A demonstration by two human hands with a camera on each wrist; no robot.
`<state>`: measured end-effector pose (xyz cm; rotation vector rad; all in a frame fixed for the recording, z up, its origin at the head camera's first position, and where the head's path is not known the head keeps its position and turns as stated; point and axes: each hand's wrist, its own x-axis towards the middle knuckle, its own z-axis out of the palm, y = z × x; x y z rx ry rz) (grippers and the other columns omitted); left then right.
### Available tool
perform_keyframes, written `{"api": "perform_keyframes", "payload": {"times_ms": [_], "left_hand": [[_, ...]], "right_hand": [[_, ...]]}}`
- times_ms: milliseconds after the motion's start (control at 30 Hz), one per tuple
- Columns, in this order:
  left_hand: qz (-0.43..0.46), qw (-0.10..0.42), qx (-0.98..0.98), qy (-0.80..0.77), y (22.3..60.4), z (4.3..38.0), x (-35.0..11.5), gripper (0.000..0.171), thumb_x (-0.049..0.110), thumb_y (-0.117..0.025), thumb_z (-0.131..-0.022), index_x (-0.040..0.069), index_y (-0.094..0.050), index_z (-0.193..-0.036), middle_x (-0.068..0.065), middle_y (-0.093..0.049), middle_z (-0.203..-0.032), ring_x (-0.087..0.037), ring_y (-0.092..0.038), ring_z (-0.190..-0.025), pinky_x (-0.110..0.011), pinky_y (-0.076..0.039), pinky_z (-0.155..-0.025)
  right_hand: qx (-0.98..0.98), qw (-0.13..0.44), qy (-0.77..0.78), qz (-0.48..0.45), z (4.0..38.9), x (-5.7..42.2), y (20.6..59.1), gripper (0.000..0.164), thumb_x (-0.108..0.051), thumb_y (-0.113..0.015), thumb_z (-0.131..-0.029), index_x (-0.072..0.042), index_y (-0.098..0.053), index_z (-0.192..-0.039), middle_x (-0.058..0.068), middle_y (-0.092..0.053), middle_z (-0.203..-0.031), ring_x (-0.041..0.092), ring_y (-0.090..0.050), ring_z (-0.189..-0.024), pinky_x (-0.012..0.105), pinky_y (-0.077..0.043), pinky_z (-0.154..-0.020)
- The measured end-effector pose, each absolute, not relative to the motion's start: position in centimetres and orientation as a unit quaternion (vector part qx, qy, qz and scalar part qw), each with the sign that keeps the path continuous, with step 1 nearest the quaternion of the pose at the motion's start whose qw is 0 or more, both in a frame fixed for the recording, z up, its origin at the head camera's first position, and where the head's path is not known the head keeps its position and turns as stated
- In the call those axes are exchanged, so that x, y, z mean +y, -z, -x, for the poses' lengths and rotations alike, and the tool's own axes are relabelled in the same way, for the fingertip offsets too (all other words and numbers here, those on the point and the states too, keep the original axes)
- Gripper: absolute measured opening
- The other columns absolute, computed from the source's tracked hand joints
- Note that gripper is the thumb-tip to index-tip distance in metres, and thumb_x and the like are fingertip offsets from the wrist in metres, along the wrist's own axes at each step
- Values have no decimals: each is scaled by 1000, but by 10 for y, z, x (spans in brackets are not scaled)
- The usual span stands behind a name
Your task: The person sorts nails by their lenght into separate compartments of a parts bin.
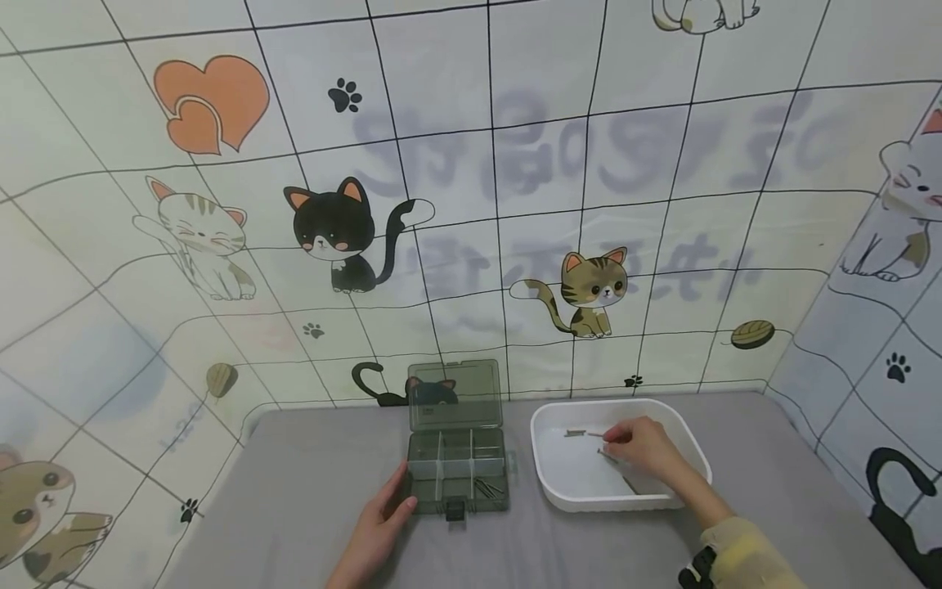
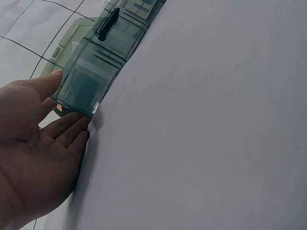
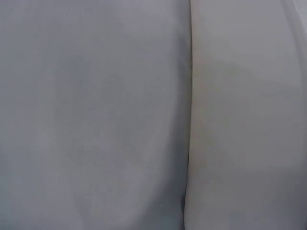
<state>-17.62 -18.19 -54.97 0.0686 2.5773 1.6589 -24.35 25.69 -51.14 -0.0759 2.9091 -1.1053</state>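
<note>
A green see-through compartment box stands with its lid raised at the back. Several thin metal screws lie in its front right compartment. My left hand rests against the box's left side, thumb at the front corner; in the left wrist view its nearly straight fingers touch the box's end. Over the white tray, my right hand pinches a thin screw between thumb and fingertips. More screws lie on the tray floor, some partly hidden by the hand.
A grey cloth covers the table under the box and tray. Behind them hangs a white sheet with cat prints. A black latch hangs at the box's front. The right wrist view shows cloth and the tray's side, no hand.
</note>
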Motion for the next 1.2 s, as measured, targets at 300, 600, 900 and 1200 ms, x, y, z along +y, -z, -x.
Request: {"api": "perform_keyframes", "payload": {"times_ms": [300, 600, 900, 1200], "left_hand": [[-20, 39, 834, -549, 550, 176, -181, 60, 33, -58, -94, 17, -36, -147, -8, -31, -151, -28, -22, -140, -47, -24, -111], [-20, 46, 833, -551, 549, 176, -182, 61, 35, -57, -95, 18, -33, -148, -8, -28, -152, -30, -20, -140, -48, -25, -110], [-17, 35, 835, -549, 550, 176, -183, 59, 33, -58, -95, 19, -35, -147, -6, -31, -151, -28, -23, -140, -47, -23, -111], [-18, 42, 832, -552, 550, 175, -182, 60, 32, -57, -95, 19, -34, -148, -5, -29, -152, -28, -21, -140, -49, -23, -111]], "right_hand": [[937, 29, 346, 28, 248, 257, 517, 11, -9, -78, -73, -8, -73, -83, -2, -66, -76, 13, -56, -71, 30, -48, -62], [940, 37, 337, 39, 252, 254, 522, 12, -6, -79, -71, -10, -74, -80, -4, -66, -74, 12, -56, -71, 31, -48, -64], [955, 8, 287, 78, 254, 251, 523, 8, -7, -77, -74, -14, -73, -74, -8, -62, -70, 12, -52, -74, 35, -46, -69], [948, -7, 300, 105, 250, 252, 521, 6, -4, -76, -74, -10, -74, -75, -6, -64, -70, 12, -55, -72, 33, -47, -67]]}}
